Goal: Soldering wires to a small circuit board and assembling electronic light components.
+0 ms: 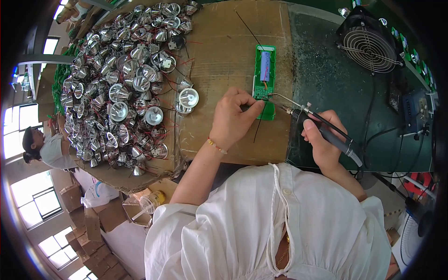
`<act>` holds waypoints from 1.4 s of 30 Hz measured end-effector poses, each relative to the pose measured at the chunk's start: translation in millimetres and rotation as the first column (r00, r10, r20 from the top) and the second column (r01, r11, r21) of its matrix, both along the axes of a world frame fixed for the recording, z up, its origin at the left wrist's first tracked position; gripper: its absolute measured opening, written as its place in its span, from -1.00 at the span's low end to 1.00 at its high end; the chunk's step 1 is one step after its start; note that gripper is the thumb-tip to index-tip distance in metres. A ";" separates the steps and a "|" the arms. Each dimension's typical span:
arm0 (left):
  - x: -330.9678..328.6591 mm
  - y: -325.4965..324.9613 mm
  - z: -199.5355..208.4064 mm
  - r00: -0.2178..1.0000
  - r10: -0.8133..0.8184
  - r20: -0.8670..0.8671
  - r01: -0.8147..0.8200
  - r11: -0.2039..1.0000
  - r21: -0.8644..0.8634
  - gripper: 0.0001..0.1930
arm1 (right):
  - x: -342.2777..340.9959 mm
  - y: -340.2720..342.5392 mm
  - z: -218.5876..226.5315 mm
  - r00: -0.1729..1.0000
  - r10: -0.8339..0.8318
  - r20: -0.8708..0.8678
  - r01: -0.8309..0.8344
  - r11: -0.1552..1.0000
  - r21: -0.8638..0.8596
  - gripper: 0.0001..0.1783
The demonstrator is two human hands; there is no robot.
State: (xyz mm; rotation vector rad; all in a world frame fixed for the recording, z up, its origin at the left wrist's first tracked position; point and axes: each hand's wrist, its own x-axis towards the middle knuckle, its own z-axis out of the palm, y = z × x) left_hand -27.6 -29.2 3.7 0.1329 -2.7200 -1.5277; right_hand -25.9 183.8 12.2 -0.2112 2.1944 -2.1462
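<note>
A green plastic housing (pixel 273 60) lies upright on the cardboard in front of me. Inside it sit a blue-wrapped battery cell (pixel 265 63) and, below that, a small green circuit board (pixel 262 92) with red wires between them. My left hand (pixel 235 114) is closed in a pinch at the board's lower end, its fingertips on a thin black wire (pixel 256 133) that trails toward me. My right hand (pixel 326 140) grips a black-handled soldering iron (pixel 322 130) with a bent metal feed tube; its tip points at the board, close to my left fingertips. Exact contact is too small to tell.
A large heap of silvery lamp reflectors (pixel 116 79) with red and black wires covers the left. One white-faced lamp (pixel 188 98) sits at its edge. A caged fan (pixel 368 49) and a blue control box (pixel 416 112) stand right. Another person (pixel 51 147) is far left.
</note>
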 end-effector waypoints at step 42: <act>-384.3 6.0 20.0 0.999 -0.042 -0.028 0.017 0.804 -0.594 -0.63 | -24.0 65.3 -41.8 0.977 -0.189 0.102 0.194 0.980 -0.039 -0.77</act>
